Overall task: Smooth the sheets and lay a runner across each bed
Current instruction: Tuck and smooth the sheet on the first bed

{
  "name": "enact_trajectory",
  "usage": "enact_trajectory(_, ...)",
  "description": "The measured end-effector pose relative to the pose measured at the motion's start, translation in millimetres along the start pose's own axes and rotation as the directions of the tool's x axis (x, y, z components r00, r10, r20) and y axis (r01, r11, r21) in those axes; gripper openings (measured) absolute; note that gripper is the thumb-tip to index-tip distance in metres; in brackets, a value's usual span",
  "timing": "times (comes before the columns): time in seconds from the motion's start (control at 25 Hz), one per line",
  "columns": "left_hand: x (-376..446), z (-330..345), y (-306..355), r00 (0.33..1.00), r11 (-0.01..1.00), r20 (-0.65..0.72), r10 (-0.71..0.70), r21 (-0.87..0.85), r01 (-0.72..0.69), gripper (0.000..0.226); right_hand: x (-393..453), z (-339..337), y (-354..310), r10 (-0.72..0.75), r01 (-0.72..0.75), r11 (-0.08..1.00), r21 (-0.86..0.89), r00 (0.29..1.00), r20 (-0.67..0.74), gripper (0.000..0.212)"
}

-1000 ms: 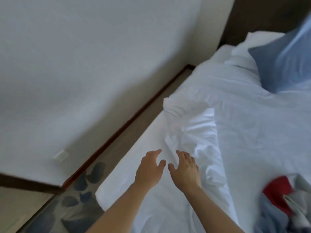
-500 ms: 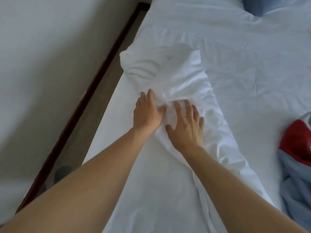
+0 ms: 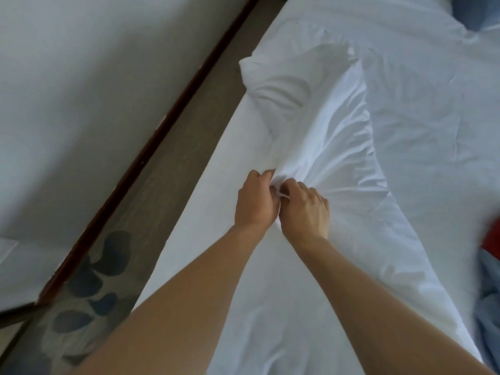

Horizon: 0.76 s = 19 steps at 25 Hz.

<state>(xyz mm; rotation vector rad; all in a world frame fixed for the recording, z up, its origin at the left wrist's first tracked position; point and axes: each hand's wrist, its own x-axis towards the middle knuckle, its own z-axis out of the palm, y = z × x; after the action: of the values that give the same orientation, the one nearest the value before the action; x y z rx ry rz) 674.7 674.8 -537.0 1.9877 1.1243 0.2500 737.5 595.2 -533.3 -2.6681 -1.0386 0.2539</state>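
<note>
Both hands clamped side by side on the rumpled sheet fold [image 3: 319, 125], left hand [image 3: 254, 201] and right hand [image 3: 305, 208] touching, fold's long axis running away from them along the bed's [image 3: 216, 212] wall-side edge, so likely pull toward person.

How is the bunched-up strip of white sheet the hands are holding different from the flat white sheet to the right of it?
The bunched sheet is heaped and deeply creased; the flat sheet lies nearly smooth, with only faint lines. The bunched sheet is gripped at one edge by the left hand and right hand; nothing touches the flat sheet. The bunched sheet runs along the bed's wall-side edge; the flat sheet covers its middle. Both are plain white.
</note>
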Motion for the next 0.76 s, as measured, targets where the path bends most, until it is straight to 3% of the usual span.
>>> enact_trajectory(0.24,-82,-63,-57,0.982,0.992,-0.142,-0.126,-0.014,0.126,0.015,-78,18,-68,-0.170,0.167,0.985,0.049,0.982,0.081,0.012)
enact_trajectory(0.48,-175,-130,-147,0.917,0.960,-0.289,-0.274,-0.024,0.279,0.021,-174,54,-155,-0.361,0.351,0.932,0.088,0.917,0.170,0.012)
enact_trajectory(0.64,-240,-168,-216,0.894,0.921,-0.254,-0.370,0.025,0.388,0.029,-246,91,-207,-0.424,0.422,0.904,0.071,0.860,0.283,0.011)
enact_trajectory(0.76,-278,-167,-252,0.887,0.907,-0.195,-0.418,-0.031,0.421,0.026,-291,117,-217,-0.437,0.449,0.893,0.002,0.868,0.235,0.005)
